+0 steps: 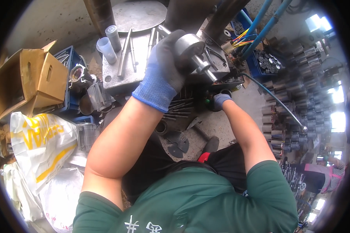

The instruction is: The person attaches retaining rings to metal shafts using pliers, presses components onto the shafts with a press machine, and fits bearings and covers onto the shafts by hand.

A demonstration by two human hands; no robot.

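My left hand point(167, 64), in a blue glove with a dark coated palm, is closed around a metal rotor point(188, 46) with a stepped shaft. The rotor is held tilted above a worn steel work plate point(112, 79), its shaft pointing down to the right. Several loose steel shafts point(124, 54) lie on the plate left of that hand. Also gloved, my right hand point(221, 101) reaches low beyond the plate's near right edge, beside a dark green thing I cannot make out. Its fingers are lost in shadow. A pair of pliers point(216, 56) rests on the plate behind the rotor.
Two plastic cups point(107, 50) stand at the plate's left. Further left are an open cardboard box point(27, 79) and white sacks point(42, 143). A hammer point(198, 128) and a slotted disc point(178, 144) lie below. Stacked metal cylinders point(280, 120) and a blue crate point(256, 68) are right.
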